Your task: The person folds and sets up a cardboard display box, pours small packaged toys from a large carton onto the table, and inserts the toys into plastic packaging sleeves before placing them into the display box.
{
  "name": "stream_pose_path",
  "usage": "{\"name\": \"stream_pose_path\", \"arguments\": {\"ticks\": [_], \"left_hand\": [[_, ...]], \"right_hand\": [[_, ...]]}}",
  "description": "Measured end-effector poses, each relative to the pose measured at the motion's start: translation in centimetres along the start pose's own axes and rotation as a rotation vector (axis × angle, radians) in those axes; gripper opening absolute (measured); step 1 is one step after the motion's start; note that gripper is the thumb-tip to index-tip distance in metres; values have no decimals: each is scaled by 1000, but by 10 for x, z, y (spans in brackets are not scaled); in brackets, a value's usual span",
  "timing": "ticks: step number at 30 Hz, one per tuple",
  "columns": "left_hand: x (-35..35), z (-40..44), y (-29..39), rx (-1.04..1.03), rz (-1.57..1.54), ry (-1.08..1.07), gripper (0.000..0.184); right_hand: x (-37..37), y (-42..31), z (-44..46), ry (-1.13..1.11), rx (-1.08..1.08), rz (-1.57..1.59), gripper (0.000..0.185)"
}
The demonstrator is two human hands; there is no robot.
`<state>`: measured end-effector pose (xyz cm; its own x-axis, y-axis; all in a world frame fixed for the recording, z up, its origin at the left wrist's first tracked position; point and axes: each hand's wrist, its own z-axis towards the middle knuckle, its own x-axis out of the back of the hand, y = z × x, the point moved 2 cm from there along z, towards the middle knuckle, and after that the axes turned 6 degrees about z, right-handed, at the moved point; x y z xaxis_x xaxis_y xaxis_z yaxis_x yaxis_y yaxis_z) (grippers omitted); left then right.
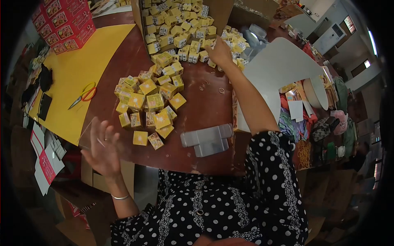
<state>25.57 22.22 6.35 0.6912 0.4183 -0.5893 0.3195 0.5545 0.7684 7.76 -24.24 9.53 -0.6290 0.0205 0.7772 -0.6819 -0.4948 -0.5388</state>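
My right hand reaches to the far pile of small yellow boxes, its fingers curled down on a small yellow box at the pile's near edge. The fingertips are partly hidden. My left hand is raised at the table's front left edge, with a thin see-through plastic piece in its fingers; its outline is faint and blurred. Between the hands lies a nearer heap of yellow boxes. A clear plastic box rests on the table in front of me. Several small rings lie beyond it.
An open cardboard carton stands behind the far pile. Orange-handled scissors lie on a yellow sheet at left, near a red printed carton. At right are a grey board, rubber bands and bags.
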Motion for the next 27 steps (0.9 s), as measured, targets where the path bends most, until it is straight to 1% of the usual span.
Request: {"name": "stream_pose_path", "arguments": {"ticks": [1,2,3,5,6,8,9,11,12,14,15,17,18,20,22,24,26,27], "left_hand": [[25,6,2,-38,-129,4,97],[46,14,1,-72,-259,9,96],[65,19,-5,-55,-271,9,96],[98,22,-23,-97,-292,100,96],[111,21,-34,-96,-255,161,95],[116,25,-40,-81,-310,136,95],[114,27,-43,-81,-359,106,95],[113,29,-45,-53,-335,158,96],[114,28,-43,-36,-295,198,97],[117,24,-45,-3,-329,184,97],[119,25,-46,8,-364,175,97],[120,27,-46,14,-383,172,96],[120,26,-47,15,-397,172,95],[122,26,-47,9,-388,164,95],[120,25,-47,6,-379,153,94],[118,25,-47,6,-344,225,97],[119,23,-48,7,-345,217,96],[120,24,-47,5,-339,218,96]], "right_hand": [[-6,11,26,-6,-187,-50,68],[-10,26,47,91,-290,-100,67],[-14,45,61,182,-395,-156,66],[-16,78,73,321,-555,-226,65],[-16,91,75,314,-564,-243,65],[-13,113,76,301,-791,-314,61],[-10,112,76,302,-798,-331,61],[-7,111,70,66,-746,-368,57],[-9,111,60,59,-768,-379,57],[-14,106,49,-42,-683,-529,58],[-14,105,45,-38,-692,-532,58],[-16,102,41,-149,-632,-579,62],[-16,108,40,-145,-632,-586,62],[-20,125,42,-253,-492,-682,68],[-18,104,36,-282,-486,-635,68],[-19,77,22,-342,-488,-500,70],[-24,50,11,-536,-430,-486,66],[-25,36,2,-520,-375,-458,61]]}}
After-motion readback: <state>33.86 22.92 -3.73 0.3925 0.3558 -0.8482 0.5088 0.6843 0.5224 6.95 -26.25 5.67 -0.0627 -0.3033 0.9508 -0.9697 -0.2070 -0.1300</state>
